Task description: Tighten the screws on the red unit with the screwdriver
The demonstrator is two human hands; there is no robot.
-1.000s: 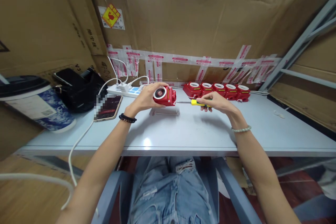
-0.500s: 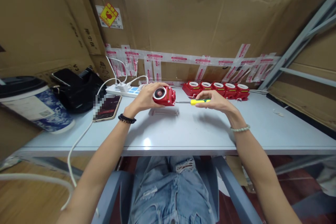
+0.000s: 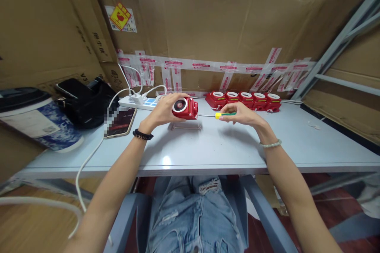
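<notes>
My left hand (image 3: 162, 111) is closed around a red box-shaped device (image 3: 190, 111) with a white ring and dark round window, held tilted above the table. Pinched in the fingers of my right hand (image 3: 239, 114) is a screwdriver (image 3: 219, 116) with a yellow and green handle. Its metal shaft points left, and the tip meets the right side of the red device. Whether the tip sits in a screw is too small to tell. Below the device lies a clear, flat piece (image 3: 186, 127), partly in shadow.
Several similar red devices (image 3: 246, 101) stand in a row at the back. A white power strip (image 3: 142, 102) with plugs, a phone (image 3: 121, 122), a black bag (image 3: 86, 101) and a large cup (image 3: 41, 120) are on the left. Behind the white table (image 3: 208, 154) rises a cardboard wall (image 3: 196, 23).
The screwdriver handle has turned, showing more green and less yellow, while its tip stays at the device. My left hand keeps its hold. The view has shifted slightly.
</notes>
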